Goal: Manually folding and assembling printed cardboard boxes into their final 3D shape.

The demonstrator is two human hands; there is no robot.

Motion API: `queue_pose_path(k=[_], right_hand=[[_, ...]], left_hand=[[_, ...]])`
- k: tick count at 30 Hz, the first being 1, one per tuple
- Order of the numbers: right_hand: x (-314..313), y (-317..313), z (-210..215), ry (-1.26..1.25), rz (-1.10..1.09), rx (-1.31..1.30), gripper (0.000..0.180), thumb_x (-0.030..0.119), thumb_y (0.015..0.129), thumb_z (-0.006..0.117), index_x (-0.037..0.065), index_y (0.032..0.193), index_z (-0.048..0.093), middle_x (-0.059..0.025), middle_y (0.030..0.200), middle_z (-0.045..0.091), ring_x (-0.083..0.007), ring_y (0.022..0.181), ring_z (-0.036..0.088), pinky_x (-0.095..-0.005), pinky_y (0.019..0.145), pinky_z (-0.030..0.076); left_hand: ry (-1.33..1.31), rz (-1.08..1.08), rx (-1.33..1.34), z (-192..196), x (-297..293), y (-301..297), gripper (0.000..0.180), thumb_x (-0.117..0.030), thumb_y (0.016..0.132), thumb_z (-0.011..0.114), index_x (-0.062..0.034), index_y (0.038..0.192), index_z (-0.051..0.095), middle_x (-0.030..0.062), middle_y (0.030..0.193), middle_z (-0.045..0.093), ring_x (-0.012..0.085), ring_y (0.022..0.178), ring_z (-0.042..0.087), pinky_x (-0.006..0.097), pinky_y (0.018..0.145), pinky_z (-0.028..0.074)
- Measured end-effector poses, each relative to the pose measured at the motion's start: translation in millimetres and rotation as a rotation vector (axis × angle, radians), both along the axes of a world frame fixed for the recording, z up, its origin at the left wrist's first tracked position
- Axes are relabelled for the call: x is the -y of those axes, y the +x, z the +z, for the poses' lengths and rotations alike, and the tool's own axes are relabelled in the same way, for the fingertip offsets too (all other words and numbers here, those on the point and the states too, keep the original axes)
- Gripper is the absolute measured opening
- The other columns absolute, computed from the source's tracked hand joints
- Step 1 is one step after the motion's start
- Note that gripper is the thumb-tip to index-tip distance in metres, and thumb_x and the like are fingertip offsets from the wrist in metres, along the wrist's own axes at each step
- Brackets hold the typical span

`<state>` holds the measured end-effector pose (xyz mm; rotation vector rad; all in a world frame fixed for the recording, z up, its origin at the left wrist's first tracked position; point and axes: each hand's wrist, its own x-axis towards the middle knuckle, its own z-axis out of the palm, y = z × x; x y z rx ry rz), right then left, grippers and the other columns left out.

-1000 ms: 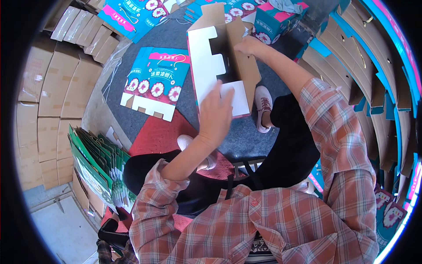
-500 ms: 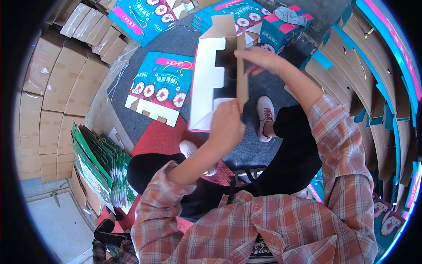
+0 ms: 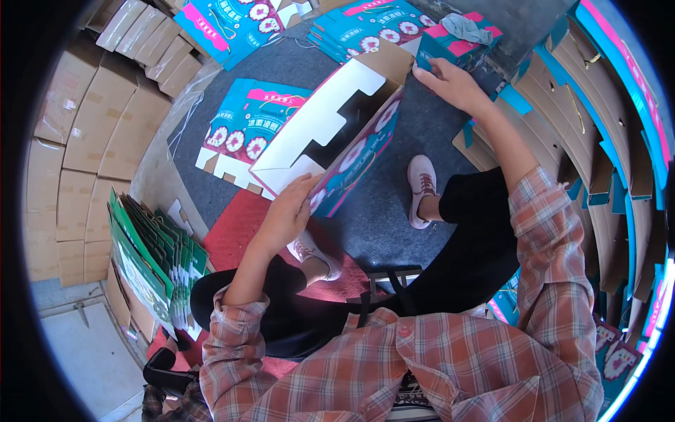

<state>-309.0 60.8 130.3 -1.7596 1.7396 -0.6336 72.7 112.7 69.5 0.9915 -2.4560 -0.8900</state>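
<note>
An open carton (image 3: 365, 155), teal and pink printed outside and white and brown inside, is tilted diagonally in front of me, its top open. A white notched flap (image 3: 316, 126) runs along its left side, and a brown flap (image 3: 387, 62) stands at its far end. My left hand (image 3: 287, 211) holds the near end, fingers along the printed side. At the far right corner is my right hand (image 3: 450, 86), fingers apart, fingertips at the brown flap's edge. Partly behind the carton, a flattened printed carton (image 3: 242, 123) lies on the floor.
A closed teal carton (image 3: 450, 49) with a grey cloth (image 3: 465, 29) stands beyond my right hand. Flat cartons (image 3: 365, 28) lie at the back. Brown boxes (image 3: 70, 141) are stacked left, green folded cartons (image 3: 158, 260) lean nearby. Opened cartons (image 3: 562, 126) are piled right. Another person (image 3: 172, 373) is lower left.
The carton has turned clockwise and tilted, so its printed right side now shows. My left hand has moved left and nearer along with it; my right hand has moved right to the far corner.
</note>
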Motion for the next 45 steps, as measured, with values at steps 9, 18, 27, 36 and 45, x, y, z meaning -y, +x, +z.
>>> queue_pose_path(k=[9, 18, 27, 36, 45], right_hand=[[5.2, 27.3, -19.4, 0.333, 0.100, 0.215, 0.087, 0.072, 0.089, 0.018, 0.005, 0.121, 0.062, -0.0141, 0.136, 0.049, -0.0259, 0.132, 0.035, -0.0375, 0.113, 0.014], [-2.0, 50.2, -35.4, -0.242, 0.211, -0.122, 0.078, 0.044, 0.083, 0.062, 0.002, 0.141, 0.032, -0.0208, 0.140, 0.040, -0.0341, 0.128, 0.040, -0.0412, 0.106, 0.033], [0.8, 68.8, -43.9, -0.603, 0.280, -0.596, 0.095, 0.030, 0.065, 0.080, 0.006, 0.142, 0.030, -0.0161, 0.146, 0.030, -0.0337, 0.132, 0.033, -0.0438, 0.108, 0.031], [7.3, 76.4, -69.8, -0.407, 0.498, -0.669, 0.079, 0.027, 0.065, 0.079, 0.010, 0.134, 0.044, -0.0133, 0.140, 0.041, -0.0318, 0.128, 0.040, -0.0433, 0.104, 0.035], [15.7, 77.0, -65.0, -0.253, 0.595, -0.703, 0.066, 0.027, 0.074, 0.073, 0.009, 0.132, 0.046, -0.0109, 0.138, 0.045, -0.0298, 0.126, 0.043, -0.0400, 0.098, 0.041]], left_hand=[[0.089, -0.068, 0.106, 6.3, 2.4, 4.0, 0.032, -0.009, 0.091, 0.048, -0.0002, 0.121, 0.051, 0.0245, 0.116, 0.056, 0.0406, 0.114, 0.051, 0.043, 0.098, 0.039], [0.122, 0.524, -0.241, -12.6, -2.2, -29.2, 0.072, -0.016, 0.091, 0.054, 0.0006, 0.146, 0.010, 0.0284, 0.108, 0.056, 0.0389, 0.100, 0.058, 0.042, 0.089, 0.043], [-0.103, 0.558, -0.309, -17.9, 5.6, -35.5, 0.090, -0.009, 0.082, 0.066, 0.0056, 0.145, 0.004, 0.0338, 0.140, 0.026, 0.0447, 0.130, 0.030, 0.044, 0.105, 0.033], [-0.564, 0.321, 0.282, -36.6, 11.3, -30.6, 0.071, -0.033, 0.085, 0.064, 0.0066, 0.136, 0.035, 0.0273, 0.140, 0.034, 0.0422, 0.130, 0.031, 0.047, 0.108, 0.026], [-0.494, 0.230, 0.286, -43.9, 13.1, -33.2, 0.062, -0.040, 0.090, 0.054, 0.0078, 0.129, 0.043, 0.0256, 0.134, 0.044, 0.0396, 0.125, 0.041, 0.047, 0.107, 0.028]])
